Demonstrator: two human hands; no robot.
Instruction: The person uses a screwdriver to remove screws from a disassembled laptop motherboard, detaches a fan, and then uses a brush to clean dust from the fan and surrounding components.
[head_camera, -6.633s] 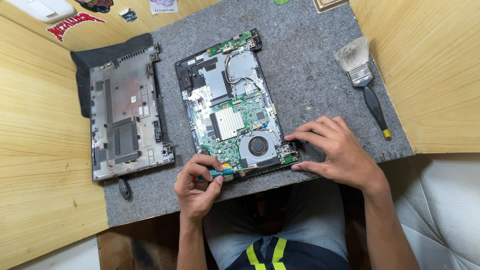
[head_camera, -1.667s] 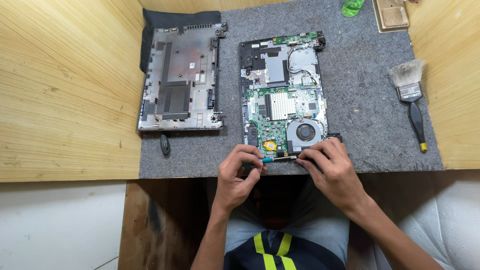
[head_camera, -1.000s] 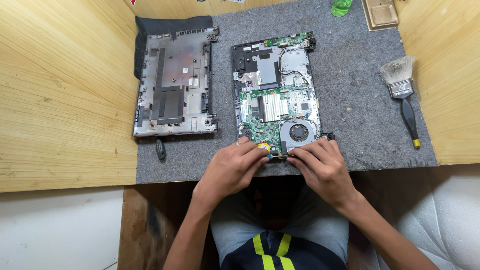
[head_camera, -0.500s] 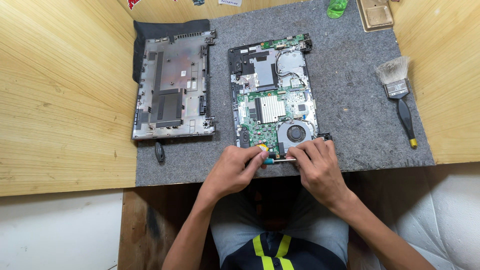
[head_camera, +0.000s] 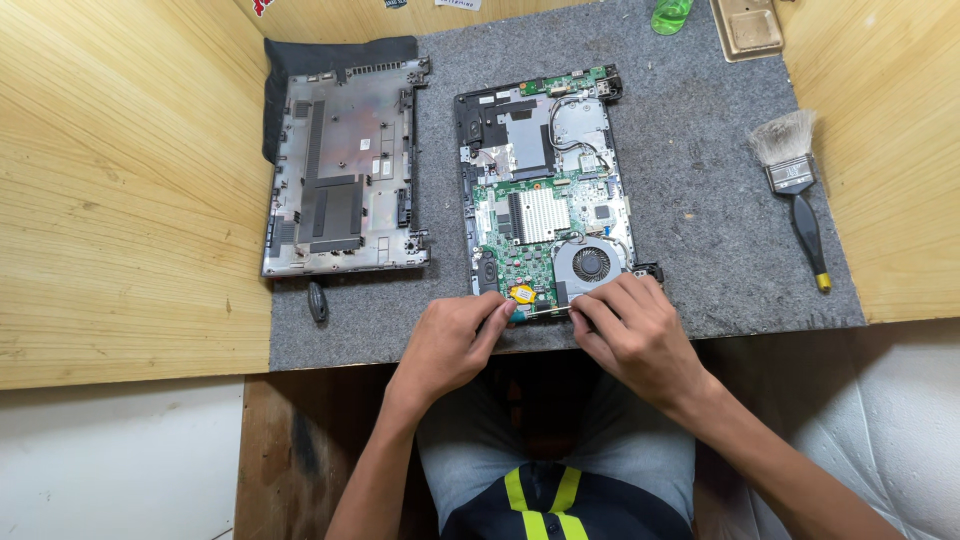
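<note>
A wooden counter is carrying a grey felt mat, and everything else is lying on that mat. The opened laptop chassis is sitting at the mat's middle, its green circuit board and round cooling fan facing up, its near edge lying close to the mat's front border. Just left of it, apart from it, the removed grey bottom cover is lying inside-up over a dark cloth. A paintbrush with a black handle is resting well off to the right.

Both hands are meeting at the chassis's near edge. The left hand is curling its fingers against the board beside a small yellow part, its grip pinched, though on what cannot be told. The right hand is pressing its fingertips on the edge just below the fan, grip clenched, holding nothing visible. A small dark tool is lying below the cover.
</note>
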